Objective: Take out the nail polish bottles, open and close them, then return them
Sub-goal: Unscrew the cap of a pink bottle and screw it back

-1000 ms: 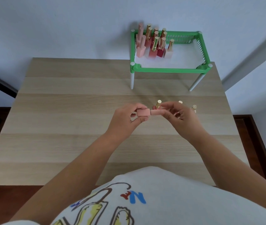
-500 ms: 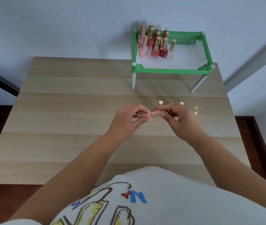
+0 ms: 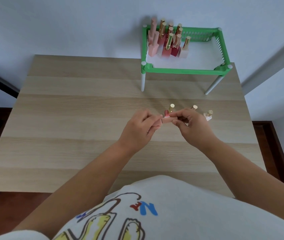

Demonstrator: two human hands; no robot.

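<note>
A pale pink nail polish bottle [image 3: 165,120] lies sideways between my hands above the table's middle. My left hand [image 3: 140,130] pinches its square body and my right hand [image 3: 192,126] grips its cap end. A thin dark gap shows between body and cap. Three gold-capped bottles stand on the table behind my hands: one pink [image 3: 169,110], one mostly hidden by my right hand [image 3: 194,107], one whitish [image 3: 208,115]. Several more bottles [image 3: 168,42] stand in the left part of the green rack [image 3: 186,71].
The green rack stands on white legs at the wooden table's [image 3: 85,118] far right, against the wall. Its right half holds nothing. My white printed shirt [image 3: 155,213] fills the near edge of the view.
The pink bottle between my hands has tilted, its body end dropping toward my left palm. A dark gap now shows at the cap joint. My right hand's fingers have shifted on the cap.
</note>
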